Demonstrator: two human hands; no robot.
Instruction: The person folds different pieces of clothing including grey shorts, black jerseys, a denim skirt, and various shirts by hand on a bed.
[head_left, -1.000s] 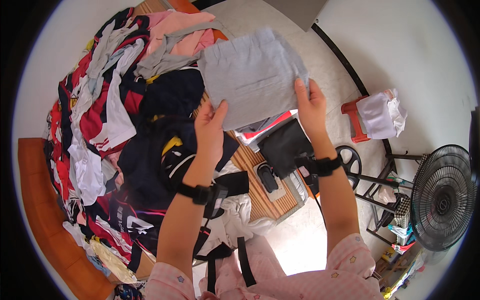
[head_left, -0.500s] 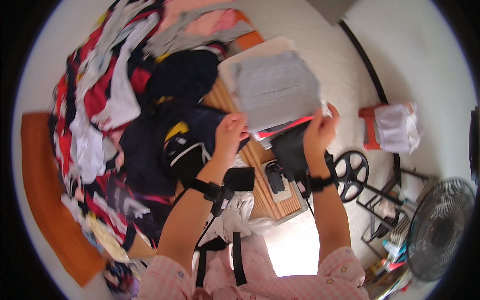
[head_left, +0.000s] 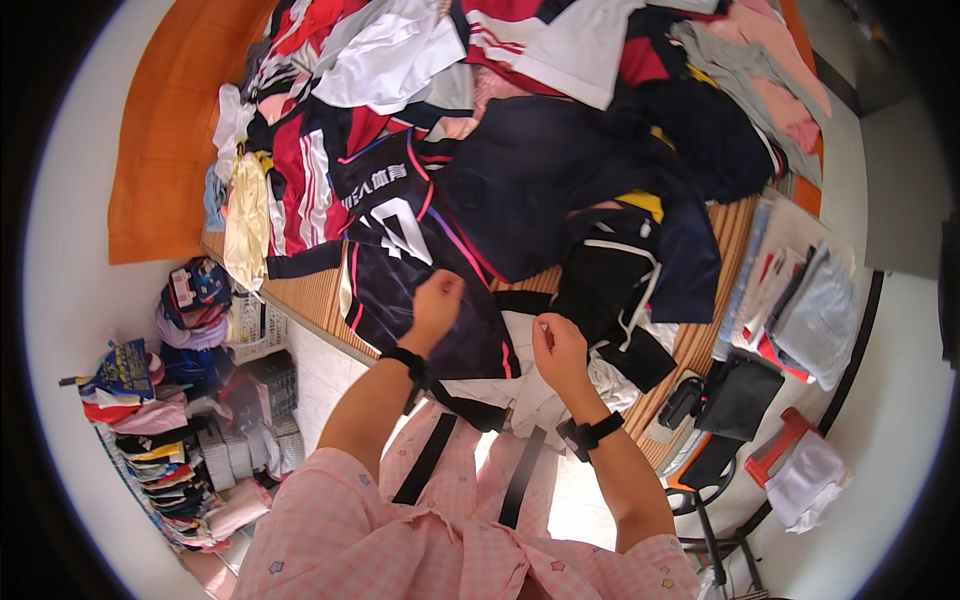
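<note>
My left hand (head_left: 437, 307) is curled closed over a dark navy sports jersey (head_left: 395, 238) with pink-purple piping and white print. No cloth shows in its fingers. My right hand (head_left: 562, 350) has its fingers bent together, with nothing visible in them. It hovers over a white garment (head_left: 610, 385), near black clothing (head_left: 600, 275) with white trim. Whether either hand touches the cloth under it is hard to tell. A large dark navy garment (head_left: 540, 170) lies spread just beyond both hands.
More clothes, including a white shirt (head_left: 395, 60), heap across the far side of the slatted mat (head_left: 690, 345). At the right stands a folded stack topped by a grey-blue garment (head_left: 820, 310), beside a black pouch (head_left: 740, 397). Clothes-filled shelving (head_left: 165, 450) occupies the lower left.
My view has swung left. Both hands have left the near edge of the folded grey stack and are now over the loose clothes, with the stack off to the right.
</note>
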